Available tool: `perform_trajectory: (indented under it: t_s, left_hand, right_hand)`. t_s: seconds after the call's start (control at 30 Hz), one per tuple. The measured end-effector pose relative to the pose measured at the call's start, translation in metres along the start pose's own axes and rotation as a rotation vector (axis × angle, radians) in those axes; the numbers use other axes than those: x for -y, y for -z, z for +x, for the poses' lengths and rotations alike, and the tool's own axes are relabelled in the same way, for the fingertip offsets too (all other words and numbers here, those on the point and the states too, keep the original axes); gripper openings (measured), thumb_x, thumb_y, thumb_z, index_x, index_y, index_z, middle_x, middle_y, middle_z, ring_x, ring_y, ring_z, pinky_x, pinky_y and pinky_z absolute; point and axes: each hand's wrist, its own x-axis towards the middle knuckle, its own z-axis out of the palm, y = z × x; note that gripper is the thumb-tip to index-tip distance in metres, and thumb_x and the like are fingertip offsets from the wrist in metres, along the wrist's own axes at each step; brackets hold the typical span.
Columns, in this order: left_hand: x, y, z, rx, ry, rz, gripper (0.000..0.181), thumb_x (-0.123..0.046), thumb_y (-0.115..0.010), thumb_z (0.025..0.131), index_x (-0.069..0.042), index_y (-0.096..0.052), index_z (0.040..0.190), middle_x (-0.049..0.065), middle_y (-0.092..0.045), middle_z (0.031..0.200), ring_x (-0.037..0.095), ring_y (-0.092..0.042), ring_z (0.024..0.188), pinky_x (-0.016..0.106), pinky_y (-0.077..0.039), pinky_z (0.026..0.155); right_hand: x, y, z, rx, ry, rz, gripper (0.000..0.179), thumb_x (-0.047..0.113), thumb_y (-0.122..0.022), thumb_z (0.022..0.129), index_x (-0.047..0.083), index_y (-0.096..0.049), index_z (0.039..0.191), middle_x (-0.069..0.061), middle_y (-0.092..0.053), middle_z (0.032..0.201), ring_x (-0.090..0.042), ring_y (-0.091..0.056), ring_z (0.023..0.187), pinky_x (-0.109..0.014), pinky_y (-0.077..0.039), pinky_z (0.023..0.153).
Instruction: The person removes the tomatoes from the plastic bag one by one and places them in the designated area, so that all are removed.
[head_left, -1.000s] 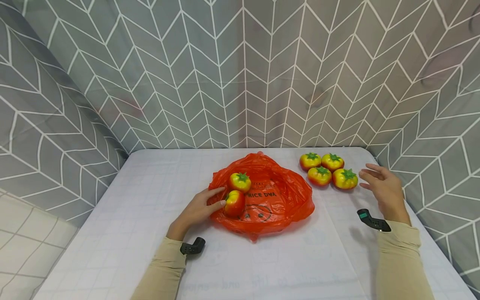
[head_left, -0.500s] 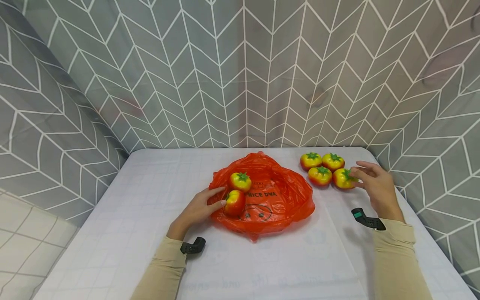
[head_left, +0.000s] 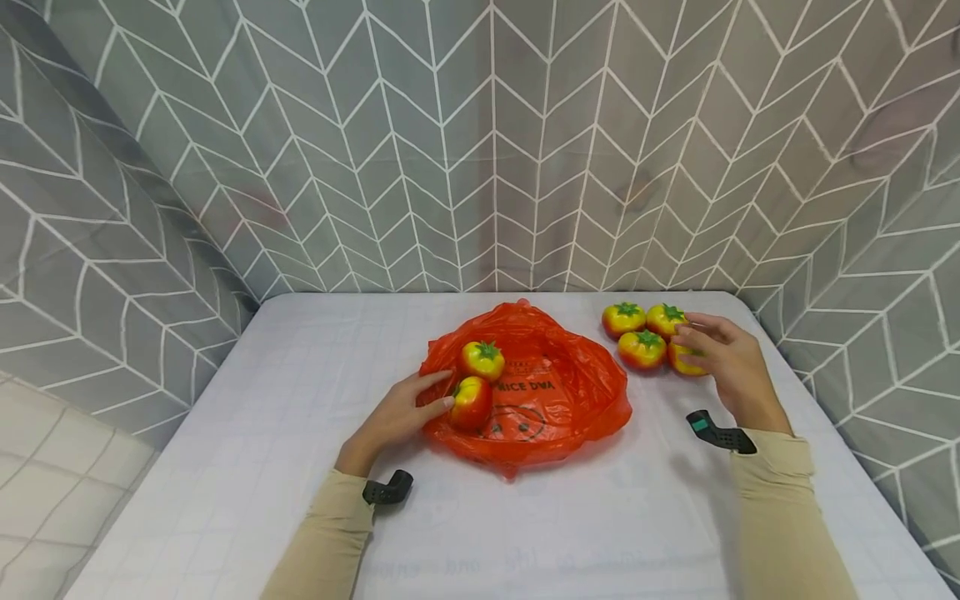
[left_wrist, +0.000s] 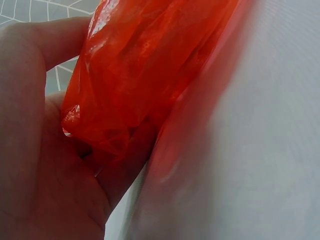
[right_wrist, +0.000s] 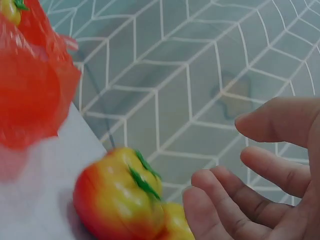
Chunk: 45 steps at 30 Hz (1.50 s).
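My left hand (head_left: pixel 397 412) holds the left rim of a red plastic bag (head_left: pixel 555 417) that lies spread open. In the left wrist view the thin film of the bag (left_wrist: pixel 135 65) runs between the thumb and fingers. Inside the bag are two red-and-yellow tomatoes, one at the back (head_left: pixel 482 360) and one nearer (head_left: pixel 472 404), close to the left fingertips. My right hand (head_left: pixel 731 367) hovers at the front right tomato (head_left: pixel 678 358) of a small cluster, partly hiding it. Its fingers are spread and loosely bent, holding nothing; the right wrist view shows a tomato (right_wrist: pixel 120 195) beside them.
Other tomatoes stand close together behind and left of it: one at the back left (head_left: pixel 622 319), one at the back right (head_left: pixel 663 318), one in front (head_left: pixel 641 352). A white cloth covers the table (head_left: pixel 300 358). Grey patterned curtains (head_left: pixel 450 167) hang behind it.
My right hand has moved left from beside the tomato cluster to over its front right tomato. The left hand and the bag stay where they were.
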Motion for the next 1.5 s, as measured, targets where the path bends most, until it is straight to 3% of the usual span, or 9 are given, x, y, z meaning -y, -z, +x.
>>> perform_trajectory:
  t_s: [0.13,0.27,0.47,0.67,1.0,1.27,1.5]
  left_hand:
    - [-0.001,0.0,0.002,0.004,-0.002,-0.002,0.065,-0.053,-0.065,0.092,-0.023,-0.052,0.148,0.005,-0.048,0.15,0.033,-0.038,0.141,0.059,-0.031,0.113]
    - [0.0,0.0,0.001,-0.002,0.001,-0.007,0.064,-0.052,-0.065,0.092,-0.022,-0.053,0.148,0.007,-0.048,0.15,0.034,-0.038,0.141,0.059,-0.03,0.114]
    - [0.002,0.001,-0.001,-0.011,-0.022,-0.003,0.063,-0.05,-0.064,0.094,-0.02,-0.053,0.148,0.009,-0.049,0.149,0.037,-0.038,0.141,0.061,-0.029,0.113]
    - [0.003,0.0,-0.002,-0.004,0.009,-0.001,0.065,-0.053,-0.063,0.093,-0.021,-0.052,0.149,0.01,-0.046,0.151,0.037,-0.036,0.142,0.063,-0.029,0.113]
    - [0.003,0.0,0.001,0.001,0.006,0.008,0.066,-0.056,-0.063,0.092,-0.024,-0.052,0.149,0.007,-0.046,0.152,0.034,-0.036,0.142,0.061,-0.03,0.113]
    - [0.001,0.0,0.003,0.004,0.005,0.019,0.065,-0.054,-0.063,0.093,-0.023,-0.052,0.148,0.009,-0.046,0.152,0.036,-0.035,0.143,0.062,-0.029,0.113]
    - [0.0,0.001,0.001,0.004,0.019,0.019,0.064,-0.053,-0.064,0.093,-0.024,-0.052,0.148,0.01,-0.046,0.152,0.036,-0.034,0.143,0.062,-0.028,0.113]
  right_hand:
    - [0.007,-0.013,0.0,0.045,-0.04,-0.109,0.047,0.034,-0.073,0.093,0.013,-0.057,0.132,0.001,-0.059,0.118,-0.01,-0.067,0.098,-0.02,-0.057,0.079]
    - [0.015,-0.031,0.003,0.133,-0.077,-0.161,0.064,0.036,-0.072,0.094,0.005,-0.047,0.144,-0.005,-0.056,0.127,-0.016,-0.063,0.108,-0.025,-0.055,0.086]
    - [0.021,-0.056,0.011,0.276,-0.069,-0.236,0.065,0.034,-0.068,0.097,0.001,-0.042,0.147,-0.015,-0.048,0.137,-0.021,-0.063,0.112,-0.036,-0.054,0.094]
    - [0.026,-0.079,0.016,0.378,-0.081,-0.321,0.058,0.031,-0.066,0.098,0.002,-0.047,0.144,-0.022,-0.053,0.139,-0.04,-0.056,0.123,-0.051,-0.05,0.098]
    - [0.025,-0.113,0.022,0.524,-0.084,-0.249,0.052,0.021,-0.066,0.098,-0.001,-0.048,0.141,-0.026,-0.052,0.138,-0.045,-0.055,0.122,-0.049,-0.054,0.092]
    - [0.023,-0.132,0.028,0.574,-0.097,-0.251,0.059,0.024,-0.069,0.096,-0.004,-0.047,0.143,-0.025,-0.053,0.136,-0.049,-0.054,0.122,-0.051,-0.056,0.088]
    - [0.017,-0.153,0.033,0.635,-0.116,-0.242,0.056,0.016,-0.067,0.097,-0.007,-0.045,0.143,-0.027,-0.053,0.134,-0.051,-0.053,0.12,-0.058,-0.051,0.093]
